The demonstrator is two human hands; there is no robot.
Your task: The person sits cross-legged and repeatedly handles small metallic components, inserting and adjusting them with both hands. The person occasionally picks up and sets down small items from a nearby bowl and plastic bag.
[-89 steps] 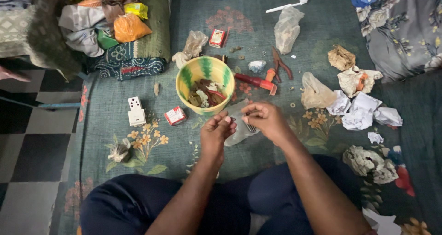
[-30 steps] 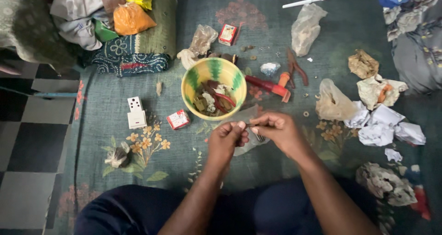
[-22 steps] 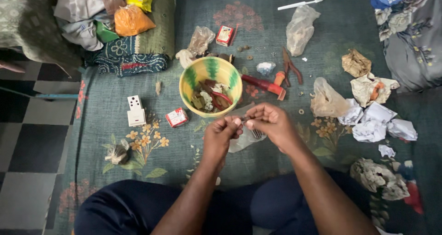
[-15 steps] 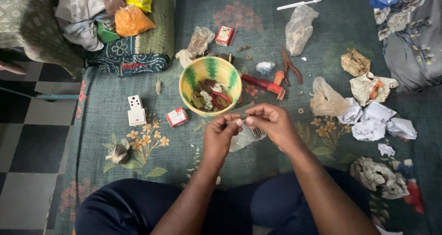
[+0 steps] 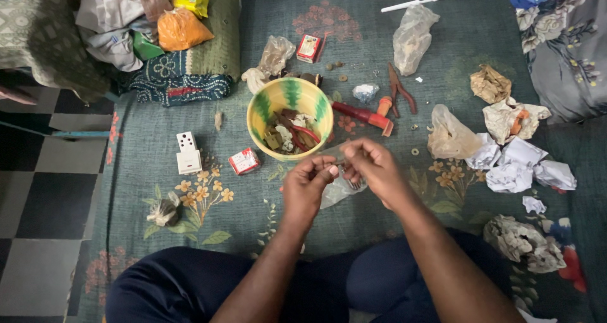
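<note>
Two hands pinching a small metal piece just in front of the bowl.
Left hand and right hand meet fingertip to fingertip, closed on a small metal piece above a clear plastic bag; beyond lies the yellow-green bowl, with the red tool just right of it.

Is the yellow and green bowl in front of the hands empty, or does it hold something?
It is not empty. The bowl stands upright on the mat, and a heap of small dark pieces and one red piece covers its bottom.
</note>
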